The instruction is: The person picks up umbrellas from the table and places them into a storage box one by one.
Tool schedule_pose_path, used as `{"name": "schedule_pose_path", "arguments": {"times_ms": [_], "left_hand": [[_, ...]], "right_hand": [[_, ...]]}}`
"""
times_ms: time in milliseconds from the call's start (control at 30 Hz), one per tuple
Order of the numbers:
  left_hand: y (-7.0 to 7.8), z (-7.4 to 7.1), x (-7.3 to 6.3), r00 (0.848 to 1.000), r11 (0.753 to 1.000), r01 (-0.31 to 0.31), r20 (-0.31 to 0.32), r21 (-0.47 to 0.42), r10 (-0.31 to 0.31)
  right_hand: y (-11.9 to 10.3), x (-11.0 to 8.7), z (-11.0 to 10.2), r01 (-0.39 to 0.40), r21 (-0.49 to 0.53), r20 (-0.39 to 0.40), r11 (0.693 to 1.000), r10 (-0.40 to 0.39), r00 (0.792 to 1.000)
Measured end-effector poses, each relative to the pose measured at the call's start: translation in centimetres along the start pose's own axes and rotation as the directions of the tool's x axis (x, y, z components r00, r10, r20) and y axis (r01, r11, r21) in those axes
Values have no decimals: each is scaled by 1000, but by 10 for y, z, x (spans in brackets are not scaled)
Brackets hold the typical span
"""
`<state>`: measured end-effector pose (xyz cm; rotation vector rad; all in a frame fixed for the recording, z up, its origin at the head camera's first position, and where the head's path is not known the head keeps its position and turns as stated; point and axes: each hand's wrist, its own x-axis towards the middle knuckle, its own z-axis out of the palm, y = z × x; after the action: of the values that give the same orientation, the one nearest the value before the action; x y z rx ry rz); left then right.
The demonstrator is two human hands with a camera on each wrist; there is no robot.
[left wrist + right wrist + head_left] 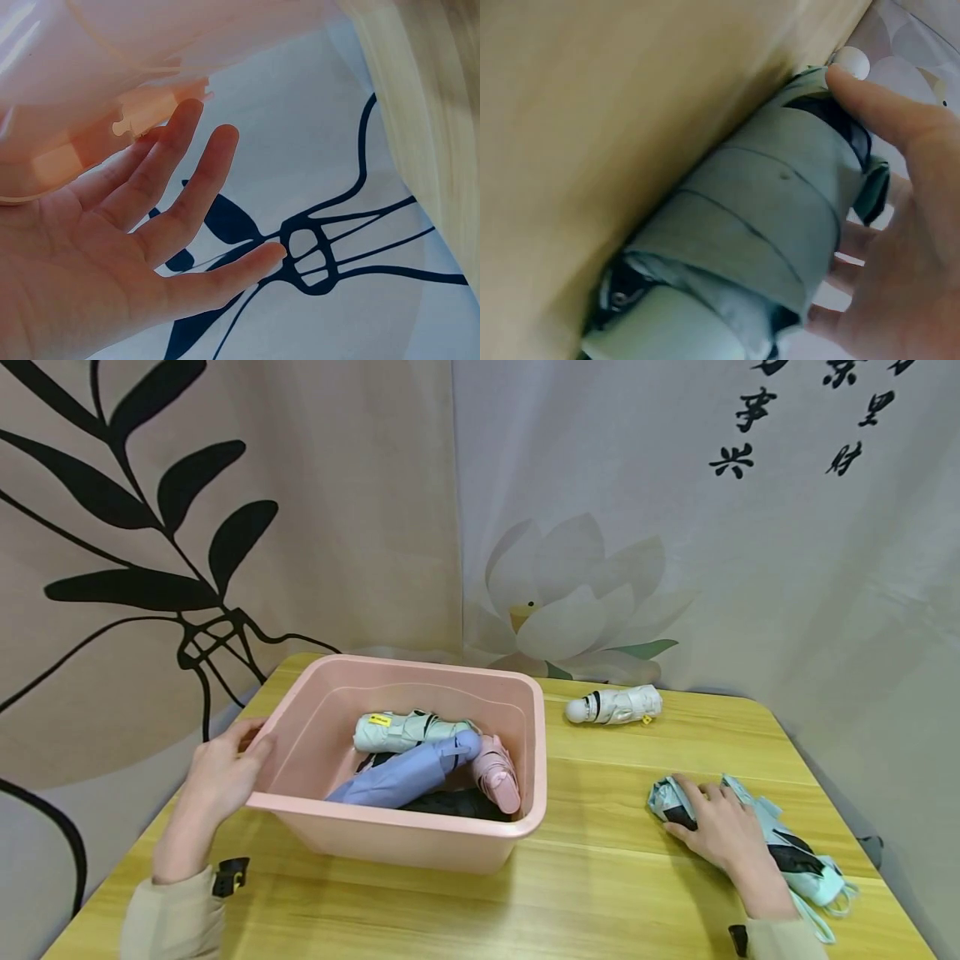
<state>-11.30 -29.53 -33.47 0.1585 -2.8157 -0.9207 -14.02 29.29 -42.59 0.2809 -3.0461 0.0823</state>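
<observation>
The table (622, 893) is yellowish wood, its grain running across. On its left half sits a pink bin (405, 843), near the side edge. To the bin's right, toward the back, a white umbrella (626, 705) lies folded. Closer to the right edge lies a pale blue umbrella (813, 885), loosely bundled, its cord looping over the wood.

Downward head view, wrist close-ups, shared table (600, 893)
</observation>
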Motion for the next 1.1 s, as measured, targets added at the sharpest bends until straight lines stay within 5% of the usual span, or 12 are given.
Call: {"name": "schedule_pose_path", "arguments": {"times_ms": [233,833,1100], "left_hand": [[0,0,-1,1000,1000,-2,-2,3,2],[2,-1,0,1000,1000,13,5,0,-13],[2,0,0,1000,1000,20,4,-3,-20]], "right_hand": [[3,-3,5,6,-17,14,1000,-6,1000],[1,0,12,131,-128,-140,983,-149,979],[-8,5,7,144,-103,-159,984,-159,975]]}}
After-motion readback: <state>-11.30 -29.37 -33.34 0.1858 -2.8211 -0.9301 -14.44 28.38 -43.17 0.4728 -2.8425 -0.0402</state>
